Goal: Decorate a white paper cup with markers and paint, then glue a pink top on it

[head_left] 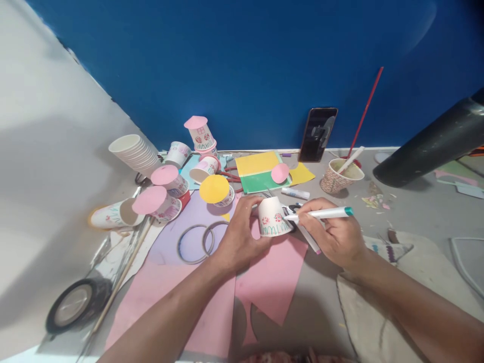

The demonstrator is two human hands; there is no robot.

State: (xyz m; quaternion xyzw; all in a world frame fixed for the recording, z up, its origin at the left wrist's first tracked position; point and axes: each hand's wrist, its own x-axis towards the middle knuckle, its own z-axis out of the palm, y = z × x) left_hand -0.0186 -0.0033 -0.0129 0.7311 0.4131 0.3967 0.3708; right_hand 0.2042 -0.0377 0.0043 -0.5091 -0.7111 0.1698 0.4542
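Observation:
My left hand (242,232) grips a white paper cup (270,206) that is turned upside down. Red flowers and green strokes are drawn around the cup's side. Pinched in my right hand (333,232) is a white marker (321,213) with a green end, its tip at the cup's flowers. Under the right hand lies a second marker (310,239) with a pink end. A pair of scissors (291,209) is partly hidden behind the cup. Pink paper (280,272) lies beneath the cup and left hand.
Decorated cups with pink discs (151,200) and one with a yellow disc (214,189) stand left, near a cup stack (132,154). A phone (318,133) leans on the blue wall. Right of it are a brush cup (336,179) and a black cylinder (427,141). Tape (71,305) lies front left.

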